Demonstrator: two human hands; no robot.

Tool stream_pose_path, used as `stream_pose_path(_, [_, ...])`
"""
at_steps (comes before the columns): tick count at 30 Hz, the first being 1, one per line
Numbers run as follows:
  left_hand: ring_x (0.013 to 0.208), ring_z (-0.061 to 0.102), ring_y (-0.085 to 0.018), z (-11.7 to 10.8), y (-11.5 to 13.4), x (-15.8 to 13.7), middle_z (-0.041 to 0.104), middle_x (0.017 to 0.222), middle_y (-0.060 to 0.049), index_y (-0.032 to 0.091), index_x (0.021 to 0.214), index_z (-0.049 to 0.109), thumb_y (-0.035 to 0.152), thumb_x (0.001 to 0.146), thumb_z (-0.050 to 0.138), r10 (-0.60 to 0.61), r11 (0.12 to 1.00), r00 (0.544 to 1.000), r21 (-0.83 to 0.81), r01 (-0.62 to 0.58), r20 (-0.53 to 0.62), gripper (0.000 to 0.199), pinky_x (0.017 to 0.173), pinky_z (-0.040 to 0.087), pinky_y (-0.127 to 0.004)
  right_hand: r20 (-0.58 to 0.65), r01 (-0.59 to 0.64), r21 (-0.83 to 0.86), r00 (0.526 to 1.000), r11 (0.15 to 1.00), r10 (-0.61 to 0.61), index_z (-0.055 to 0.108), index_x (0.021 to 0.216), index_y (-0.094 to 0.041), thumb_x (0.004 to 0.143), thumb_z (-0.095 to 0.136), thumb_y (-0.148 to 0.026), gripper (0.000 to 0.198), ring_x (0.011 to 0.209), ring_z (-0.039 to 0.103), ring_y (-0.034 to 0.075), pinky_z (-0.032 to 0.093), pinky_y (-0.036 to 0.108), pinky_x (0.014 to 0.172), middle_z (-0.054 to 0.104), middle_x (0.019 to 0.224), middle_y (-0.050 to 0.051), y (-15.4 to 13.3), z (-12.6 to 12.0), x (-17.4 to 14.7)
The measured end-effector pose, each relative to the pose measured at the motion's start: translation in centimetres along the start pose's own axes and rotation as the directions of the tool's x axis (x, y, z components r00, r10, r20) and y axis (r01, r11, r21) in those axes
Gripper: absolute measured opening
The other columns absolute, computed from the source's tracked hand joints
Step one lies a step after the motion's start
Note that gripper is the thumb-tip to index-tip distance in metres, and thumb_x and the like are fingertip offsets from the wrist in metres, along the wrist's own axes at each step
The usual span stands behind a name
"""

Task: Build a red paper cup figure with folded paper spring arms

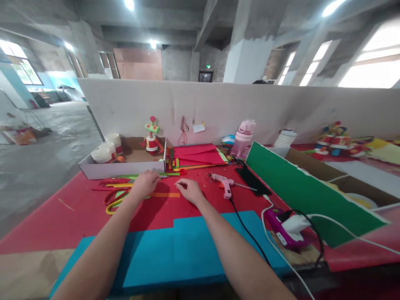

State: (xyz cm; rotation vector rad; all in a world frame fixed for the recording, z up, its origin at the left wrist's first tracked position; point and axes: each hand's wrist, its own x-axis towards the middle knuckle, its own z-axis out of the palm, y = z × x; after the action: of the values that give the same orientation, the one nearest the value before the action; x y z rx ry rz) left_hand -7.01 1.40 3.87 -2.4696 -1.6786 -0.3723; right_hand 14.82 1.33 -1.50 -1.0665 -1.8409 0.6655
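Observation:
My left hand (pixel 146 183) is closed, its fingers curled over the strips at the table's middle. A thin, pale, pen-like thing (pixel 164 177) shows beside its fingertips; I cannot tell whether it is held. Thumb and fingers of my right hand (pixel 191 190) come together in a pinch, and anything between them is too small to make out. An orange paper strip (pixel 165 195) lies below and between the hands. Just past the right fingertips is a small red piece (pixel 183 171). Yellow-handled scissors (pixel 113 206) rest under my left wrist, near green and yellow strips (pixel 120 185).
To the right lie a pink glue gun (pixel 227 186), a black phone (pixel 252 181) and a purple power strip (pixel 289 233) with cables. A white box (pixel 121 170) holds cups and a paper-cup robot figure (pixel 152 143). Red paper sheets (pixel 198 154), a pink bottle (pixel 243 139) and a green panel (pixel 300 193) stand around; blue sheets (pixel 162 254) cover the front.

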Motion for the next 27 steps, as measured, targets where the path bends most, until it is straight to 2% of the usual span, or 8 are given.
stream_pose_path(4, [0.105, 0.057, -0.033, 1.0, -0.3, -0.5, 0.067, 0.108, -0.014, 0.018, 0.107, 0.061, 0.034, 0.086, 0.049, -0.182, 0.962, 0.981, 0.197, 0.191, -0.065, 0.029, 0.081, 0.043, -0.04, -0.078, -0.087, -0.01, 0.993, 0.996, 0.086, 0.07, 0.078, -0.02, 0.085, 0.052, -0.027, 0.02, 0.071, 0.067, 0.017, 0.049, 0.025, 0.068, 0.073, 0.073, 0.003, 0.6, 0.1, 0.2])
stream_pose_path(7, [0.101, 0.06, -0.032, 1.1, -1.3, -0.9, 0.068, 0.103, -0.014, 0.018, 0.107, 0.06, 0.033, 0.085, 0.05, -0.289, 0.941, 0.957, 0.192, 0.277, 0.032, 0.029, 0.078, 0.044, -0.04, -0.101, -0.15, 0.017, 0.983, 0.989, 0.151, 0.07, 0.079, -0.02, 0.086, 0.052, -0.026, 0.02, 0.066, 0.067, 0.016, 0.049, 0.023, 0.063, 0.072, 0.069, 0.003, 1.1, 0.1, 0.3])
stream_pose_path(10, [0.1, 0.062, -0.029, 1.0, -1.8, -0.8, 0.069, 0.104, -0.012, 0.02, 0.11, 0.059, 0.027, 0.084, 0.047, -0.261, 0.96, 0.96, 0.131, 0.247, 0.099, 0.03, 0.078, 0.044, -0.037, -0.087, -0.153, 0.026, 0.984, 0.988, 0.155, 0.069, 0.079, -0.02, 0.085, 0.053, -0.025, 0.018, 0.064, 0.066, 0.015, 0.048, 0.023, 0.061, 0.072, 0.069, 0.002, 1.0, 0.1, 0.4])
stream_pose_path(17, [0.097, 0.064, -0.028, -0.2, -2.3, -1.3, 0.07, 0.106, -0.012, 0.023, 0.119, 0.061, 0.027, 0.083, 0.044, -0.212, 0.974, 0.975, 0.093, 0.205, 0.073, 0.04, 0.078, 0.045, -0.034, -0.083, -0.206, 0.057, 0.974, 0.977, 0.211, 0.068, 0.077, -0.019, 0.085, 0.054, -0.023, 0.017, 0.062, 0.066, 0.014, 0.048, 0.022, 0.061, 0.072, 0.067, 0.002, 0.6, 0.0, 0.4])
stream_pose_path(21, [0.087, 0.065, -0.023, -0.9, -3.3, -1.9, 0.072, 0.099, -0.007, 0.025, 0.106, 0.069, 0.024, 0.074, 0.051, -0.117, 0.993, 0.969, 0.0, 0.12, 0.217, 0.036, 0.072, 0.044, -0.028, -0.071, -0.215, 0.058, 0.973, 0.975, 0.219, 0.068, 0.077, -0.019, 0.084, 0.054, -0.023, 0.016, 0.063, 0.066, 0.014, 0.048, 0.022, 0.062, 0.072, 0.068, 0.002, 0.8, 0.0, 0.4])
stream_pose_path(24, [0.081, 0.065, -0.021, -1.1, -4.0, -2.0, 0.072, 0.095, -0.005, 0.026, 0.109, 0.07, 0.026, 0.071, 0.056, -0.093, 0.99, 0.946, -0.073, 0.121, 0.31, 0.041, 0.068, 0.044, -0.025, -0.067, -0.208, 0.053, 0.975, 0.977, 0.211, 0.068, 0.078, -0.019, 0.085, 0.054, -0.025, 0.016, 0.063, 0.066, 0.014, 0.047, 0.022, 0.061, 0.072, 0.069, 0.002, 1.0, 0.1, 0.4])
stream_pose_path(25, [0.081, 0.065, -0.02, -1.1, -4.2, -2.0, 0.072, 0.095, -0.004, 0.026, 0.112, 0.069, 0.029, 0.072, 0.056, -0.105, 0.986, 0.947, -0.095, 0.14, 0.302, 0.042, 0.068, 0.045, -0.025, -0.067, -0.207, 0.054, 0.975, 0.977, 0.211, 0.068, 0.078, -0.019, 0.085, 0.054, -0.025, 0.017, 0.063, 0.066, 0.014, 0.047, 0.022, 0.06, 0.072, 0.069, 0.002, 1.0, 0.1, 0.4])
stream_pose_path(27, [0.082, 0.065, -0.02, -1.0, -4.5, -1.8, 0.072, 0.095, -0.005, 0.024, 0.114, 0.068, 0.036, 0.078, 0.052, -0.172, 0.975, 0.961, -0.104, 0.198, 0.216, 0.041, 0.07, 0.045, -0.025, -0.067, -0.21, 0.06, 0.975, 0.976, 0.213, 0.068, 0.078, -0.019, 0.085, 0.054, -0.025, 0.017, 0.062, 0.066, 0.014, 0.047, 0.022, 0.06, 0.072, 0.068, 0.002, 1.0, 0.2, 0.4])
